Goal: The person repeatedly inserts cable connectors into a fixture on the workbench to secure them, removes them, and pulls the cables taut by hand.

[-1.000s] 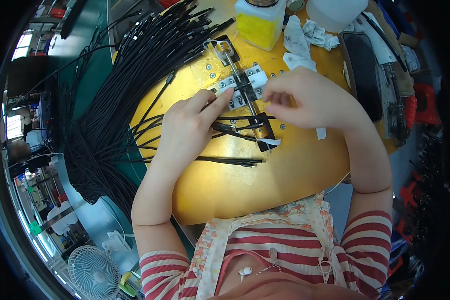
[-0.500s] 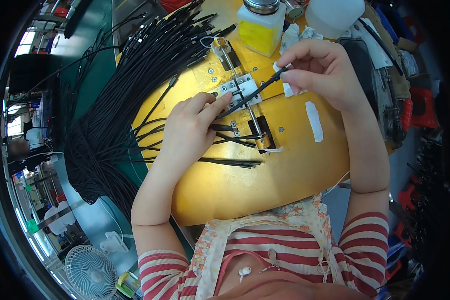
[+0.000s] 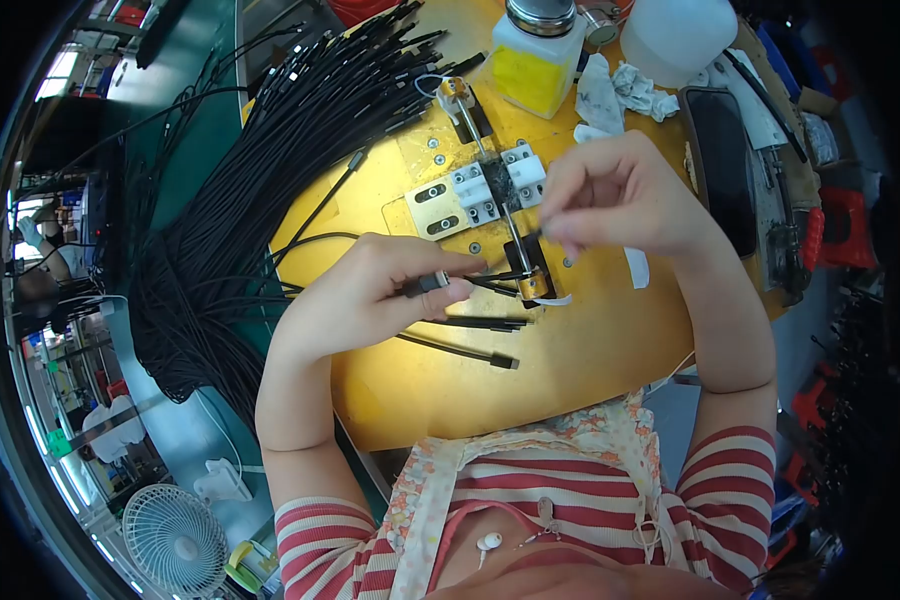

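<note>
Over yellow board (image 3: pixel 570 355), left grip (image 3: pixel 365 295) now off fixture (image 3: pixel 475 194), connector (image 3: pixel 426 285) held

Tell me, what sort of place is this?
Probably a cable workshop or factory, though I can't be certain: a thick bundle of thin black cables lies partly on a smooth gold-coloured worktop, beside a small white-and-silver fixture with screws.

The left hand (image 3: pixel 355 300) held a black cable (image 3: pixel 426 286) between its fingers, plug showing. The right hand (image 3: pixel 625 200) was near a metal rod (image 3: pixel 473 125) on the yellow worktop (image 3: pixel 570 345), between a cable bundle (image 3: pixel 260 180) and a phone (image 3: pixel 720 150).
</note>
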